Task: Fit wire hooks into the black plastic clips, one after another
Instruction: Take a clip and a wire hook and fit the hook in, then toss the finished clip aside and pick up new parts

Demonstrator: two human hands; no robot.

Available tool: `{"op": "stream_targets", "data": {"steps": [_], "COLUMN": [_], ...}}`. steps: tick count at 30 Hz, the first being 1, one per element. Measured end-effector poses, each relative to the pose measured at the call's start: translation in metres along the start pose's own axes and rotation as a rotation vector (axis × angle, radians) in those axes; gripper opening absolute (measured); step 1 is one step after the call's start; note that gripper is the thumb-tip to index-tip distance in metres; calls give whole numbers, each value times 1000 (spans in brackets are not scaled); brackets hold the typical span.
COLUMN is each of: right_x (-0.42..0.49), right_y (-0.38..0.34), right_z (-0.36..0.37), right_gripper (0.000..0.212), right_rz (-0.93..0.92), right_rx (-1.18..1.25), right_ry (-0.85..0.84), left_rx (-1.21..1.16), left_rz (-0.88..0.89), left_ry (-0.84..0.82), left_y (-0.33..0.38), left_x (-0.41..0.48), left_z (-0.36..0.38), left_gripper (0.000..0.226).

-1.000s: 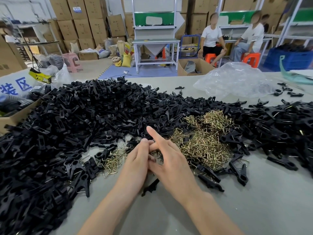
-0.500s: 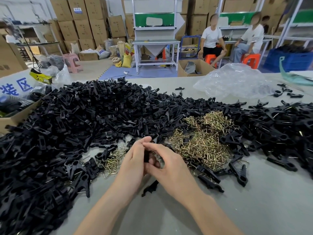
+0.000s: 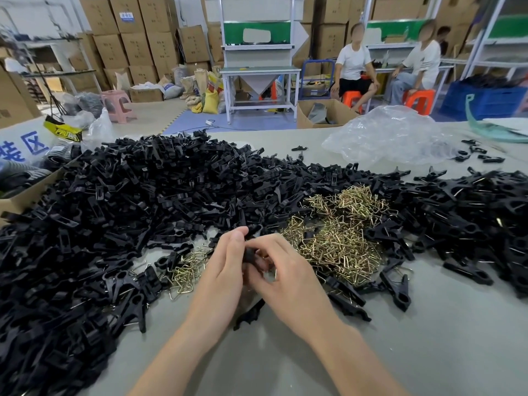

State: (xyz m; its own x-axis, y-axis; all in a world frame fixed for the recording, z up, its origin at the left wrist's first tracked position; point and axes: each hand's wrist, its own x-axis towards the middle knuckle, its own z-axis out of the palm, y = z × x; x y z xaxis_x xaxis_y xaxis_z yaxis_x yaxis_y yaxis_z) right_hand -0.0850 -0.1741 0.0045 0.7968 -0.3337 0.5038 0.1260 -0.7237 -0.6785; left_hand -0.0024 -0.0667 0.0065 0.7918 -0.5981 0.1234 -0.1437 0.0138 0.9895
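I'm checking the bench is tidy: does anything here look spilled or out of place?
Slightly: a small clump of wire hooks lies left of the left hand, apart from the main hook heap, and a few stray clips sit beside the plastic bag.

Black plastic clips (image 3: 137, 212) and brass-coloured wire hooks (image 3: 340, 241), loose.
Clips in a tangled mound; hooks in two piles at its near edge; single clip (image 3: 249, 256) lifted, half hidden.
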Motion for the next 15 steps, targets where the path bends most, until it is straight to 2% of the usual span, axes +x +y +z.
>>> {"op": "stream_targets", "data": {"steps": [2, 5, 8, 10, 11, 13, 15], "right_x": [-1, 6, 24, 31, 32, 32, 31], "right_y": [1, 5, 24, 36, 42, 51, 50], "right_z": [-4, -30, -96, -145, -163, -175, -163], "right_gripper": [24, 22, 26, 42, 49, 53, 42], "right_rz": [47, 224, 420, 407, 391, 413, 457], "right_rx": [28, 255, 831, 1296, 1446, 1551, 1490], "right_ry": [50, 214, 648, 901, 981, 984, 835], "left_rx": [9, 231, 449, 569, 616, 687, 723], "left_rz": [-1, 84, 162, 190, 197, 217, 239], "left_ry": [0, 13, -19, -54, -76, -102, -78], "left_y": [-2, -3, -3, -4, -3, 1, 4], "left_x": [-2, -6, -9, -8, -7, -4, 1], "left_z": [0, 2, 5, 10, 13, 19, 20], "left_gripper": [49, 48, 53, 51, 50, 54, 58]}}
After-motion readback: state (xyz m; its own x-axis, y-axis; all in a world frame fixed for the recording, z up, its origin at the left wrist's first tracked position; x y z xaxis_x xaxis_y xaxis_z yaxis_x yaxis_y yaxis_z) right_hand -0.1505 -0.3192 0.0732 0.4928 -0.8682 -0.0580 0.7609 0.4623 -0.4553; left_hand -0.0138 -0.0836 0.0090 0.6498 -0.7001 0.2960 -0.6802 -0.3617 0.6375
